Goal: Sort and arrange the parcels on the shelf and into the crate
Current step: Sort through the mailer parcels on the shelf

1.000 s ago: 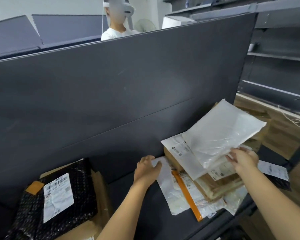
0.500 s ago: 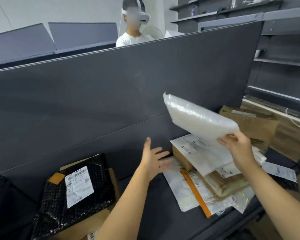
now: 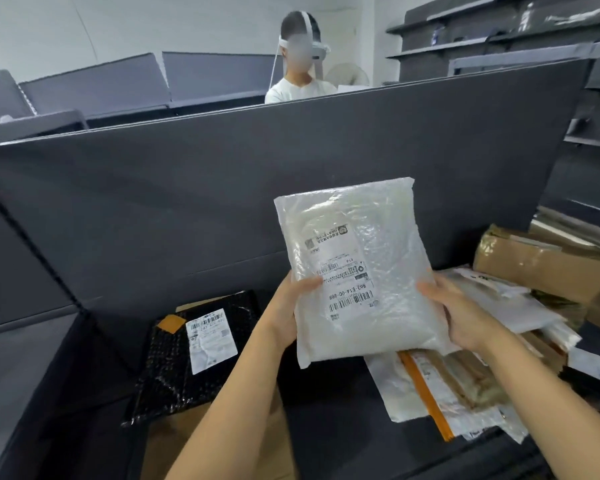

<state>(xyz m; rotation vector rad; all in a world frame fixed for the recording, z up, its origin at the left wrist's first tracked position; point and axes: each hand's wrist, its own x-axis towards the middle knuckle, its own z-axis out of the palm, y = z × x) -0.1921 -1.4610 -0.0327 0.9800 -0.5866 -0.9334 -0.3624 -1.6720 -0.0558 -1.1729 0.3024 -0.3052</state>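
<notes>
I hold a white bubble-wrap parcel (image 3: pixel 357 268) upright in front of me, its shipping label facing me upside down. My left hand (image 3: pixel 293 303) grips its left edge and my right hand (image 3: pixel 456 313) grips its right edge. Below and to the right, a pile of white and brown parcels (image 3: pixel 465 386) lies on the dark shelf (image 3: pixel 326 427). A black bubble mailer (image 3: pixel 194 355) with a white label rests on a cardboard box (image 3: pixel 174 445) at the lower left.
A tall dark back panel (image 3: pixel 222 202) rises behind the shelf. Brown cardboard boxes (image 3: pixel 541 265) sit at the right. A person in a white shirt with a headset (image 3: pixel 300 81) stands beyond the panel. Grey shelving (image 3: pixel 499 36) fills the far right.
The white parcel went from the pile in my right hand alone to being held upright between both hands, label turned toward me. My left hand left the shelf and took its left edge.
</notes>
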